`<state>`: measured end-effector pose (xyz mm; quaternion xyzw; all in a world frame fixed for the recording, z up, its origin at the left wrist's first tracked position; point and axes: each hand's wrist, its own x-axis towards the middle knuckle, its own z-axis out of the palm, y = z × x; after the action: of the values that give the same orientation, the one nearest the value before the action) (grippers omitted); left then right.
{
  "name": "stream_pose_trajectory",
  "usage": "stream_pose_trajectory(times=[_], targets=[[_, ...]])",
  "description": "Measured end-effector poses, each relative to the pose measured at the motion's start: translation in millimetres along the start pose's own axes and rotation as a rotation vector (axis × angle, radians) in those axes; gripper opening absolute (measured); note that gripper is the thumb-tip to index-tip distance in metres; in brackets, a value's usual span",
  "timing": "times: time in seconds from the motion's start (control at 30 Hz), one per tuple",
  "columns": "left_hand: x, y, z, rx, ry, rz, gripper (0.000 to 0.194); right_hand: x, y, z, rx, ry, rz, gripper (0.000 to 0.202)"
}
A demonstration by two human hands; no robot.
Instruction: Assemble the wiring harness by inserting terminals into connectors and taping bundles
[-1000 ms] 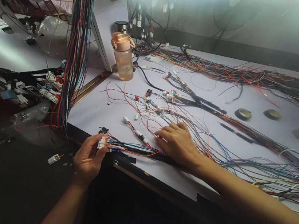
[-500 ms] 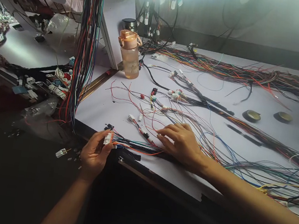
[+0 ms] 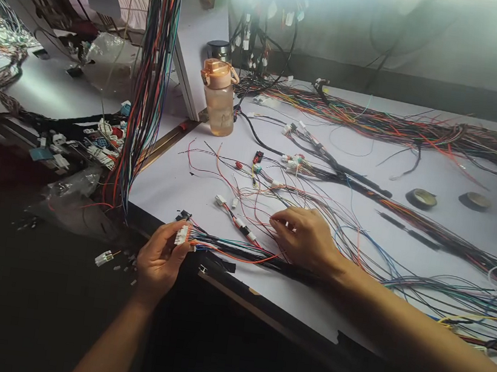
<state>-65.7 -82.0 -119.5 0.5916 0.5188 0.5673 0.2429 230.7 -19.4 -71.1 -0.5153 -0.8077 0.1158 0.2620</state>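
Between the thumb and fingers of my left hand, at the table's front edge, is a white and orange multi-pin connector. Several coloured wires run right from it along a black-sleeved bundle. My right hand hovers low over the loose wires, its fingers curled and pinched together. A thin wire seems to reach its fingertips, though the pinch itself is partly hidden. Left of that hand lies a short lead with white connectors and a black piece.
A tinted water bottle stands at the back left, beside a hanging wire bundle. Harnesses stretch along the back. Tape rolls lie at the right. Loose connectors are piled at the left.
The fingers of my right hand have drawn in from stretched to curled. My left hand keeps the connector in nearly the same place. The whole view has shifted slightly.
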Motion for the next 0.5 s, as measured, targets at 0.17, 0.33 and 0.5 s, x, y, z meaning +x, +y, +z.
stream_pose_trajectory(times=[0.17,0.33,0.5], targets=[[0.7,1.5,0.0,0.020,0.005,0.014,0.032,-4.0,-1.0,1.9,-0.054,-0.040,-0.049,0.018],[0.2,-0.4,-1.3,0.037,0.004,0.002,0.034,0.4,0.7,-4.2,0.047,0.045,-0.019,0.020],[0.8,0.7,-0.9,0.042,0.008,0.019,0.033,12.4,18.3,-17.1,0.201,0.147,0.195,0.023]])
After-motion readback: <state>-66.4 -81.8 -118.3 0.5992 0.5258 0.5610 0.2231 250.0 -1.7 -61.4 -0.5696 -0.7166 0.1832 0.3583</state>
